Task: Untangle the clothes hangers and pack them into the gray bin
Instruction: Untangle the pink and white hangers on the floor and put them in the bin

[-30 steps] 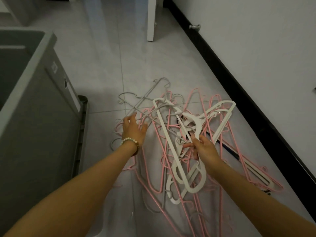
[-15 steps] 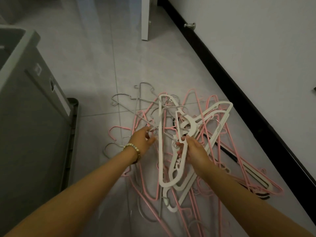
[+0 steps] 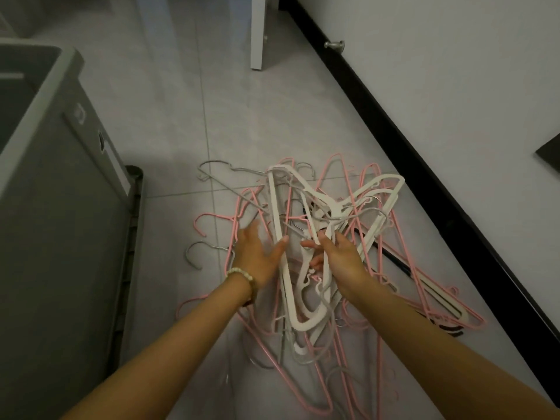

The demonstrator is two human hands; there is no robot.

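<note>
A tangled pile of pink, white and grey clothes hangers [image 3: 357, 213] lies on the tiled floor at the centre. My right hand [image 3: 341, 256] grips a white plastic hanger [image 3: 280, 237] near its neck, lifted a little above the pile with other white hangers hooked to it. To its left, my left hand [image 3: 257, 253], with a bead bracelet on the wrist, is spread with straight fingers and its thumb touches the long arm of that white hanger. The gray bin [image 3: 45, 189] stands at the left, its top open.
A white wall with a black baseboard [image 3: 424, 165] runs along the right, close to the pile. A white furniture leg [image 3: 257, 31] stands on the floor at the back. A dark base piece [image 3: 133, 237] lies along the bin's bottom edge.
My left hand has let go of the thin hangers it was pinching and spread flat beside the white hanger. The white hangers in my right hand have shifted slightly toward me.
</note>
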